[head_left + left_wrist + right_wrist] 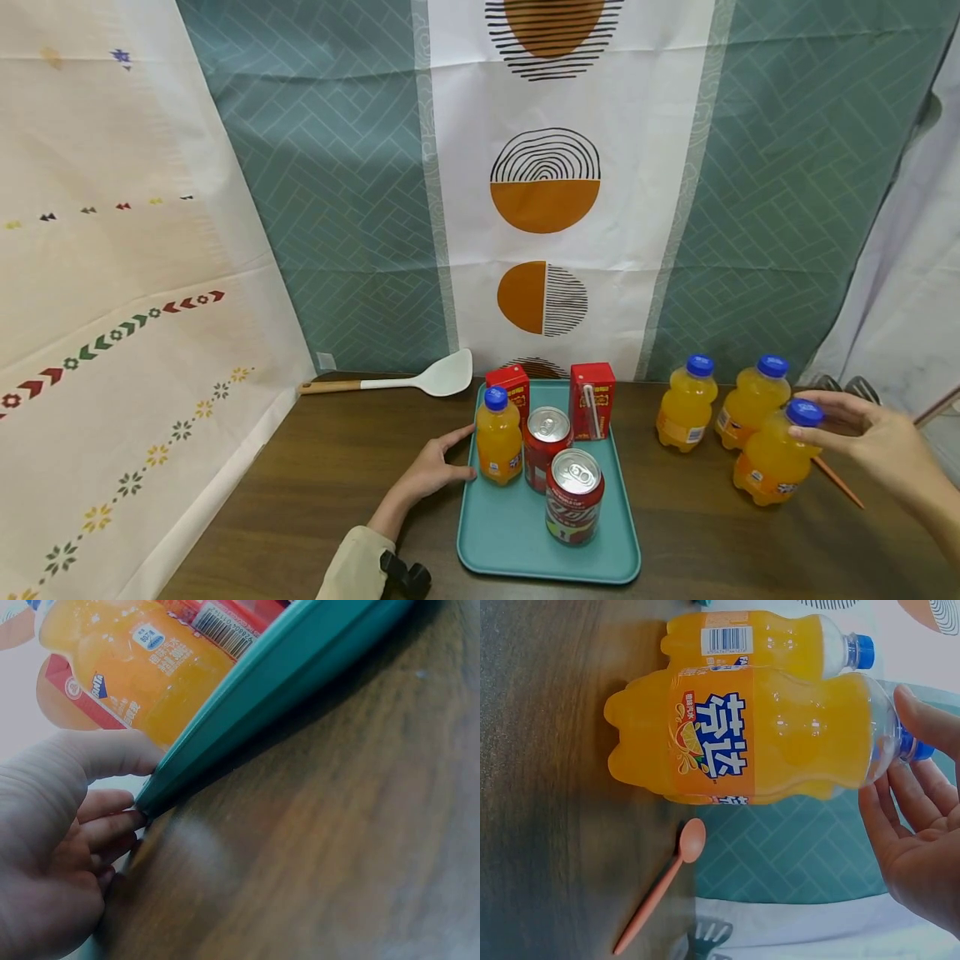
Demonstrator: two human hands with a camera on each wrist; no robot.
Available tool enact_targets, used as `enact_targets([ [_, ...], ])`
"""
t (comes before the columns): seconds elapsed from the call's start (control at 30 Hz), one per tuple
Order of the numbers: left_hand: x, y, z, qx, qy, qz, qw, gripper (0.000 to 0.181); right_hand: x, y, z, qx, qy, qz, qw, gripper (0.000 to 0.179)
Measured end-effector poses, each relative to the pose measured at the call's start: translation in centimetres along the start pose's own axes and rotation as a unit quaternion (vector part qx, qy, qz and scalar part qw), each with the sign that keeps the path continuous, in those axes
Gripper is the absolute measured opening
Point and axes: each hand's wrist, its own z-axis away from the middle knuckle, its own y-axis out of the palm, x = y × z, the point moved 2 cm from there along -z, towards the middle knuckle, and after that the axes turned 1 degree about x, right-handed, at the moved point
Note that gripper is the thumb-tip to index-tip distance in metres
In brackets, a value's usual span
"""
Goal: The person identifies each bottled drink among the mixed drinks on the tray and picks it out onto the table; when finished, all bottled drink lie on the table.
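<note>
My left hand (pixel 429 477) is at the left edge of a teal tray (pixel 517 560), its thumb and fingertips touching the rim. On the tray stand a Fanta bottle (pixel 498 442), two red soda cans (pixel 573 508) and two red drink cartons (pixel 592 398). At the right, my right hand (pixel 881 433) grips another orange Fanta bottle (pixel 780 735) around the neck, just below the blue cap. That bottle tilts slightly; whether its base touches the table cannot be told. Two similar bottles (pixel 687 408) (pixel 752 402) stand just behind it.
A white spatula (pixel 447 375) with a wooden handle lies at the back left of the wooden table (pixel 337 492). Beyond the right-hand bottles are an orange spoon (pixel 692 844) and a dark slotted utensil (pixel 709 934). Patterned cloth (pixel 360 208) hangs behind.
</note>
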Motion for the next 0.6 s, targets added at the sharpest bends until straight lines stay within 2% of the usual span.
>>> enact_targets([
  [0.27, -0.02, -0.04, 0.44, -0.002, 0.01, -0.004, 0.9999, 0.074, 0.25, -0.21, 0.16, 0.013, -0.013, -0.006, 0.9998, 0.037],
  [0.47, -0.12, -0.03, 0.42, -0.001, 0.01, 0.001, 0.9999, 0.074, 0.2, -0.34, 0.05, 0.009, -0.024, -0.004, 0.9997, 0.045],
  [0.6, 0.0, -0.01, 0.37, -0.001, 0.014, -0.001, 0.9999, 0.074, 0.28, -0.34, 0.15, 0.011, -0.033, -0.015, 0.9993, 0.038],
])
